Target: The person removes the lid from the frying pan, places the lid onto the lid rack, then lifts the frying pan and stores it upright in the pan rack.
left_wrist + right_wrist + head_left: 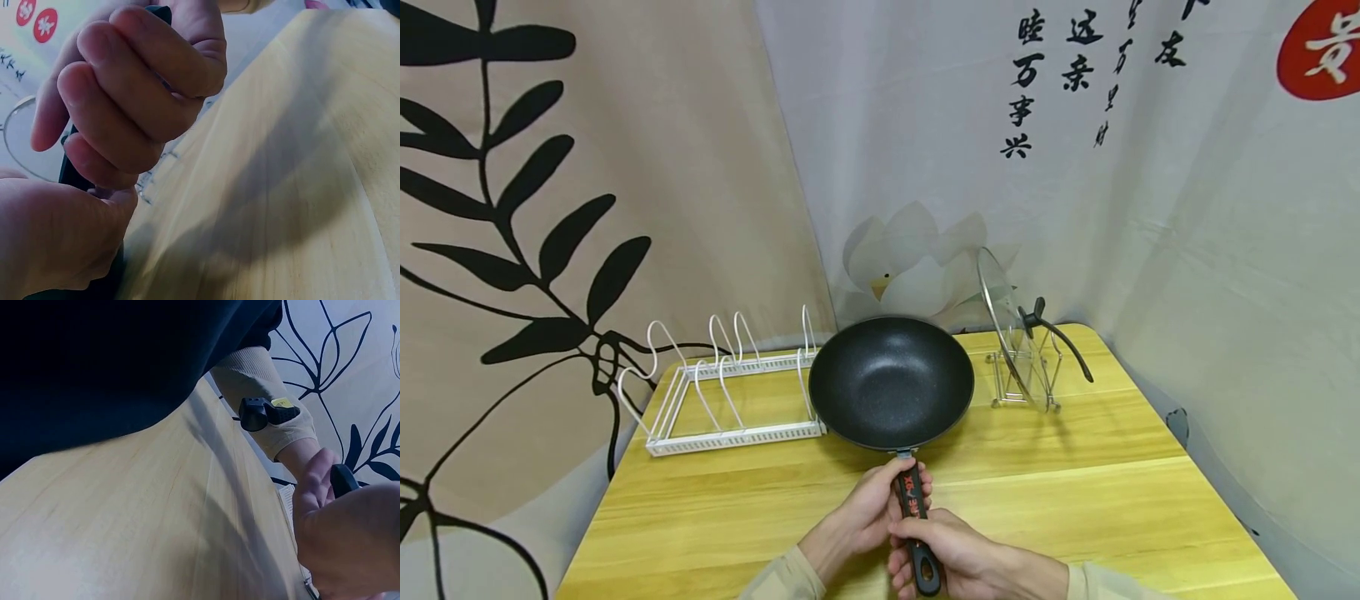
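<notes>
A black frying pan [891, 387] with deep sides is held over the middle of the table, its dark inside facing me. Both hands grip its black handle [913, 492], which has red lettering. My left hand [871, 504] is round the upper part, close to the pan, thumb on top. Lower down, near the hanging hole, my right hand [955, 546] wraps the handle. In the left wrist view the right hand's curled fingers [125, 87] show above the left hand [62, 234]. The handle's tip [343, 480] shows past the right hand [353, 540] in the right wrist view.
Left of the pan stands a white rack [737, 435] with upright wire loops. To the right, a glass lid [1000, 304] with a black knob leans in a metal wire stand [1006, 400]. All are on a wooden table [1112, 500] before a printed curtain [910, 100].
</notes>
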`<state>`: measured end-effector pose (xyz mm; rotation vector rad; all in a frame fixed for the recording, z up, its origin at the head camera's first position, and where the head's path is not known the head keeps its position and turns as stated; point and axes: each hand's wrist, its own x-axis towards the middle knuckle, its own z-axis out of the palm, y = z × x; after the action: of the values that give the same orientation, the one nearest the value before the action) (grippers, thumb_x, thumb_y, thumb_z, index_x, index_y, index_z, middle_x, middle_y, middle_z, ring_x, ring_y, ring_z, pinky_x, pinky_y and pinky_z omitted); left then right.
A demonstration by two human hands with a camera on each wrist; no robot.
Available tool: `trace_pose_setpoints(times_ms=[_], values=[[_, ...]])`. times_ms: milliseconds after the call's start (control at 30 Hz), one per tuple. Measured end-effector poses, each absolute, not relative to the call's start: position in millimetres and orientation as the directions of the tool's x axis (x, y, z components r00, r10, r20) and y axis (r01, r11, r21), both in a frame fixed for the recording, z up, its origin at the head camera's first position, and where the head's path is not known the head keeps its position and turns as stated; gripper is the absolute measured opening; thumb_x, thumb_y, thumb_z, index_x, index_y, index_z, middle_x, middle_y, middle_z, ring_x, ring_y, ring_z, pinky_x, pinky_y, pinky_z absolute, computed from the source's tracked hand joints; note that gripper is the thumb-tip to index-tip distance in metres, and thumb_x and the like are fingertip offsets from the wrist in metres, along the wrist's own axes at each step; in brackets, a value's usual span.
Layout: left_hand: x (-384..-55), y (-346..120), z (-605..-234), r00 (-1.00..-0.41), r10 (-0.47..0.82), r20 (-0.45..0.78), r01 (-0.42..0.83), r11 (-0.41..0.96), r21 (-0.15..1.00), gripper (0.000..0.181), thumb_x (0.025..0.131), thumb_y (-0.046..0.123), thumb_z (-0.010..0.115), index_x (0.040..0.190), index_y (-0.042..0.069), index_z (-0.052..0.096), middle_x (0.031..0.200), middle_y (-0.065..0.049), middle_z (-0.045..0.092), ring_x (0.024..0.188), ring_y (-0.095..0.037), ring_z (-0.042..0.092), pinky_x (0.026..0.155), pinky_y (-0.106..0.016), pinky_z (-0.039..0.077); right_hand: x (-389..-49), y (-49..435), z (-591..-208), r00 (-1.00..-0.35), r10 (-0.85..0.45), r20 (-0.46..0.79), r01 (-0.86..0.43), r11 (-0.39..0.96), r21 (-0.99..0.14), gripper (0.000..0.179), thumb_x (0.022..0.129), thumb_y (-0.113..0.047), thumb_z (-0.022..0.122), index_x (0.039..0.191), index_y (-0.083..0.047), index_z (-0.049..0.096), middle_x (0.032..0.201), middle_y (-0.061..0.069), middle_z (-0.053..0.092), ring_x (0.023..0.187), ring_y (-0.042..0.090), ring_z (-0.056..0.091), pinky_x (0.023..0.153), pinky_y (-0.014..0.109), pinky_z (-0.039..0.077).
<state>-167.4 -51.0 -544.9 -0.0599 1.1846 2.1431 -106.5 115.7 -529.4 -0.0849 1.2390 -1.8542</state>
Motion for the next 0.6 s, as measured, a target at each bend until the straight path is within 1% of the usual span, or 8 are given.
trace_pose_setpoints(times_ms=[200,367,600], values=[[-167.7,-49.4,-543.0,-0.762,0.540,-0.356,-0.593,-0.364,0.718,0.018,0.118,0.025,0.049,0.125,0.010,0.057,0.101,0.005,0.071,0.087,-0.006,0.069,0.088,-0.025,0.066,-107.8,115.3,-529.8,-0.618,-0.680,-0.396,0.623,-0.116,-0.773,0.017,0.112,-0.030,0.062,0.109,-0.013,0.059,0.079,-0.007,0.068,0.067,0.005,0.066,0.066,0.021,0.061],[-168.3,-47.3,-541.4,-0.758,0.543,-0.362,-0.602,-0.366,0.710,0.019,0.120,0.024,0.045,0.126,0.009,0.055,0.101,0.005,0.069,0.086,-0.005,0.067,0.085,-0.022,0.064,-108.3,114.7,-530.6,-0.614,-0.679,-0.403,0.632,-0.118,-0.766,0.017,0.112,-0.030,0.061,0.108,-0.014,0.057,0.076,-0.008,0.060,0.065,0.005,0.060,0.064,0.019,0.057],[-169.6,-45.1,-541.4,-0.760,0.535,-0.369,-0.603,-0.369,0.708,0.018,0.119,0.023,0.046,0.127,0.008,0.053,0.099,0.005,0.068,0.083,-0.005,0.067,0.082,-0.020,0.063,-107.8,113.8,-529.4,-0.615,-0.675,-0.407,0.643,-0.132,-0.754,0.018,0.111,-0.029,0.061,0.102,-0.015,0.055,0.072,-0.010,0.054,0.060,0.004,0.055,0.060,0.018,0.053]])
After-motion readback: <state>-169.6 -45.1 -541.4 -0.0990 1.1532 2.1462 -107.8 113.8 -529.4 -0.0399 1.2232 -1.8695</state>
